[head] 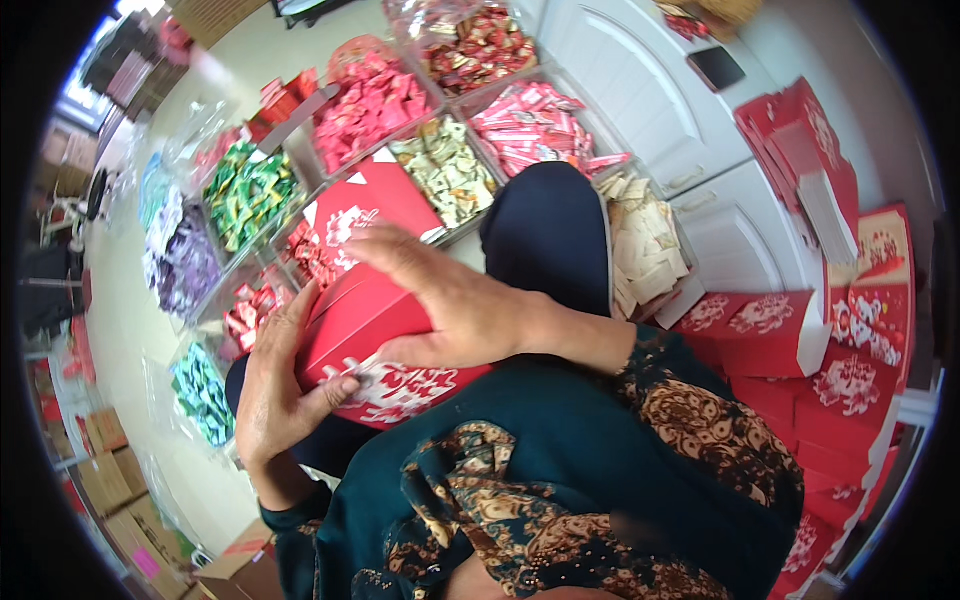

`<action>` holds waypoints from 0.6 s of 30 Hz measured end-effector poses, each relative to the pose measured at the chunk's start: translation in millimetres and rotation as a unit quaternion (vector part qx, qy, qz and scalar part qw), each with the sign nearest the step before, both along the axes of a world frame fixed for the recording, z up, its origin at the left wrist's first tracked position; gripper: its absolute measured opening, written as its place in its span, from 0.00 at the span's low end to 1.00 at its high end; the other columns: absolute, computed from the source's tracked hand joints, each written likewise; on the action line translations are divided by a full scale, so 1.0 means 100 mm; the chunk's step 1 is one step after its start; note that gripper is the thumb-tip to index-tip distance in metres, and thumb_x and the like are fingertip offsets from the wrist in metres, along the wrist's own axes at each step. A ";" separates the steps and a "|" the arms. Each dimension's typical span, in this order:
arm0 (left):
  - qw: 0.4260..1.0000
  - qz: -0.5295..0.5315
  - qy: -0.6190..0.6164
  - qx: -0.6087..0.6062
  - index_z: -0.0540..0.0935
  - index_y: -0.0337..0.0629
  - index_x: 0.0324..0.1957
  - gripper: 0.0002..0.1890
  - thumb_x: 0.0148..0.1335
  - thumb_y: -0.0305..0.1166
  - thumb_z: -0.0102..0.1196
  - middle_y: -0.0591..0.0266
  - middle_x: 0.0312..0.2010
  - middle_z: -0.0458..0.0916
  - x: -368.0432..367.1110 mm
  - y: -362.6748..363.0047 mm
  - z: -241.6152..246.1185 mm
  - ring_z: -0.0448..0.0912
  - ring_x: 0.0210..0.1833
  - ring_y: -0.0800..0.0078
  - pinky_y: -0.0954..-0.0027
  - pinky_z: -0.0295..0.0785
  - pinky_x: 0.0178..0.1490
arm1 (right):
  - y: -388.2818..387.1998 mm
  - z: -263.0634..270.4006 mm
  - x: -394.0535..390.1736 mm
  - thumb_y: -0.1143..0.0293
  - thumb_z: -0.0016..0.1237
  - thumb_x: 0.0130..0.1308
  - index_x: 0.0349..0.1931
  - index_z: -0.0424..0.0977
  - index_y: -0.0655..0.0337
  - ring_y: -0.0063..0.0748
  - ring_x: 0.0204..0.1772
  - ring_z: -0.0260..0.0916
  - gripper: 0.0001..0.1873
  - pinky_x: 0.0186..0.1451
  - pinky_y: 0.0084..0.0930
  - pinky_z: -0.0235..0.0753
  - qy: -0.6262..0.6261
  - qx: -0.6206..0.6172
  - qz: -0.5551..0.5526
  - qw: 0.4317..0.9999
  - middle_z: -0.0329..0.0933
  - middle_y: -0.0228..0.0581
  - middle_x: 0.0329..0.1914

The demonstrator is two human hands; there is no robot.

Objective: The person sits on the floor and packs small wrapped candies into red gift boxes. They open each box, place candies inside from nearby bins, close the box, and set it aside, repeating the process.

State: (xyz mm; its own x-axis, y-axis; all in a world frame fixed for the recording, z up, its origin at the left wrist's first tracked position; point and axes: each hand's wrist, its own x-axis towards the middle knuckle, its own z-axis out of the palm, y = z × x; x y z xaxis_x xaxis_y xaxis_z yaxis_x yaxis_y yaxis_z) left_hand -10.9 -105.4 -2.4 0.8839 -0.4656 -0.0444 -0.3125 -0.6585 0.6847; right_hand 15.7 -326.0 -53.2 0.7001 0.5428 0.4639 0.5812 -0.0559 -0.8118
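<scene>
A red gift box [367, 322] with white ornamental print rests in the lap, its printed flap [390, 191] raised on the far side. My left hand [279, 382] grips the box's left side, thumb on the near printed face and fingers along the far edge. Over the top reaches my right hand [465, 307], its thumb near the front edge and its blurred fingertips in front of the flap. Whether it grips the box I cannot tell. Beyond the flap stand clear bins of pale wrapped packets [446, 172] and pink wrapped packets [375, 105].
Around the knees are green packets [251, 195], purple packets [180, 259], turquoise packets [202, 394], pink-white sticks [532, 127] and cream packets [645, 232]. Stacked red boxes [765, 330] stand at the right, below red folded cartons [802, 157]. A phone [716, 69] lies by the white cabinet [630, 82].
</scene>
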 end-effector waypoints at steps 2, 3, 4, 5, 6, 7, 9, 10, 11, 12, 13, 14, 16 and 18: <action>0.995 -0.078 0.006 0.058 0.56 0.32 0.60 0.49 0.38 0.45 0.66 0.43 0.52 0.66 0.12 -0.03 0.03 0.65 0.56 0.54 0.62 0.57 0.60 | 0.02 0.01 -0.06 0.66 0.55 0.51 0.63 0.44 0.62 0.49 0.68 0.42 0.42 0.67 0.36 0.48 -0.007 0.001 -0.010 1.000 0.45 0.54 0.64; 0.993 -0.100 0.035 0.055 0.54 0.32 0.61 0.50 0.38 0.44 0.67 0.44 0.53 0.65 0.20 -0.04 0.02 0.65 0.57 0.55 0.62 0.57 0.60 | 0.01 0.00 -0.08 0.66 0.54 0.52 0.63 0.45 0.62 0.48 0.68 0.41 0.41 0.67 0.36 0.48 0.031 -0.023 -0.005 0.999 0.44 0.55 0.64; 0.990 -0.117 0.061 0.052 0.51 0.32 0.61 0.52 0.38 0.43 0.67 0.44 0.55 0.64 0.27 -0.04 -0.01 0.65 0.57 0.57 0.62 0.57 0.60 | -0.09 -0.03 -0.07 0.67 0.54 0.52 0.62 0.48 0.63 0.48 0.67 0.46 0.38 0.65 0.35 0.51 0.012 -0.004 0.020 1.000 0.50 0.55 0.62; 0.987 -0.103 0.119 0.016 0.50 0.32 0.62 0.53 0.38 0.42 0.68 0.45 0.56 0.63 0.34 -0.01 -0.05 0.64 0.57 0.59 0.63 0.58 0.60 | -0.24 -0.08 -0.03 0.68 0.53 0.53 0.61 0.52 0.63 0.49 0.65 0.50 0.36 0.64 0.35 0.54 0.023 -0.015 0.050 0.998 0.55 0.56 0.59; 0.981 -0.083 0.175 -0.020 0.49 0.32 0.62 0.53 0.38 0.41 0.68 0.47 0.56 0.62 0.41 0.02 -0.12 0.64 0.58 0.61 0.63 0.59 0.59 | -0.47 -0.13 0.00 0.70 0.52 0.54 0.57 0.58 0.66 0.43 0.58 0.63 0.30 0.59 0.33 0.63 0.043 -0.002 0.032 0.999 0.67 0.53 0.51; 0.969 -0.061 0.231 -0.057 0.48 0.32 0.62 0.54 0.38 0.39 0.69 0.48 0.57 0.60 0.47 0.07 -0.19 0.63 0.58 0.63 0.64 0.60 0.59 | -0.66 -0.22 0.03 0.74 0.50 0.56 0.51 0.63 0.67 0.36 0.48 0.71 0.22 0.51 0.30 0.71 0.161 0.100 0.004 0.982 0.73 0.46 0.43; 0.943 0.021 0.287 -0.166 0.47 0.32 0.62 0.53 0.38 0.37 0.69 0.51 0.57 0.59 0.56 0.26 -0.33 0.64 0.56 0.67 0.66 0.69 0.51 | -1.17 -0.47 0.18 0.76 0.44 0.60 0.42 0.66 0.66 0.29 0.37 0.73 0.10 0.43 0.24 0.74 0.104 0.179 -0.215 0.955 0.73 0.41 0.36; 0.941 0.062 0.293 -0.158 0.49 0.32 0.62 0.53 0.38 0.38 0.68 0.53 0.56 0.61 0.63 0.39 -0.38 0.66 0.55 0.68 0.67 0.69 0.50 | -1.44 -0.64 0.21 0.75 0.42 0.61 0.41 0.66 0.66 0.28 0.36 0.73 0.08 0.41 0.23 0.74 0.208 0.306 -0.258 0.892 0.73 0.39 0.33; 0.935 0.104 0.267 -0.211 0.52 0.32 0.61 0.51 0.38 0.39 0.68 0.54 0.55 0.64 0.64 0.51 -0.44 0.67 0.54 0.70 0.68 0.68 0.51 | -1.70 -0.83 0.26 0.74 0.42 0.62 0.40 0.67 0.65 0.26 0.36 0.73 0.08 0.41 0.22 0.73 0.213 0.305 -0.321 0.871 0.73 0.38 0.32; 0.931 0.191 0.234 -0.203 0.55 0.31 0.60 0.49 0.38 0.40 0.67 0.55 0.53 0.66 0.67 0.64 -0.49 0.68 0.52 0.71 0.69 0.68 0.51 | -1.91 -1.05 0.30 0.75 0.43 0.61 0.39 0.68 0.65 0.23 0.36 0.73 0.07 0.40 0.18 0.72 0.253 0.252 -0.409 0.840 0.73 0.37 0.31; 0.925 0.131 0.213 -0.286 0.58 0.31 0.58 0.41 0.45 0.41 0.62 0.55 0.51 0.68 0.77 0.73 -0.60 0.69 0.51 0.69 0.68 0.67 0.52 | -2.07 -1.29 0.28 0.74 0.45 0.59 0.38 0.68 0.66 0.24 0.35 0.72 0.08 0.38 0.19 0.71 0.292 0.120 -0.470 0.824 0.73 0.36 0.32; 0.889 0.184 0.202 -0.367 0.59 0.32 0.57 0.37 0.49 0.41 0.59 0.55 0.51 0.68 0.79 0.79 -0.71 0.70 0.51 0.68 0.66 0.67 0.53 | -2.19 -1.53 0.20 0.70 0.50 0.55 0.36 0.67 0.69 0.31 0.33 0.70 0.12 0.37 0.24 0.70 0.271 -0.093 -0.545 0.788 0.72 0.39 0.30; 0.770 0.300 0.230 -0.514 0.62 0.34 0.56 0.27 0.57 0.37 0.51 0.53 0.50 0.69 0.85 0.88 -0.90 0.70 0.52 0.63 0.61 0.65 0.56 | -2.30 -1.93 0.00 0.64 0.57 0.46 0.39 0.65 0.70 0.48 0.42 0.70 0.24 0.44 0.31 0.69 0.322 -0.333 -0.504 0.729 0.72 0.54 0.37; 0.720 0.274 0.220 -0.599 0.63 0.36 0.56 0.26 0.59 0.39 0.49 0.55 0.52 0.69 0.86 0.80 -1.17 0.69 0.53 0.63 0.59 0.65 0.56 | -2.24 -2.20 -0.12 0.61 0.59 0.41 0.44 0.61 0.63 0.48 0.49 0.68 0.31 0.47 0.34 0.67 0.414 -0.479 -0.458 0.624 0.71 0.52 0.43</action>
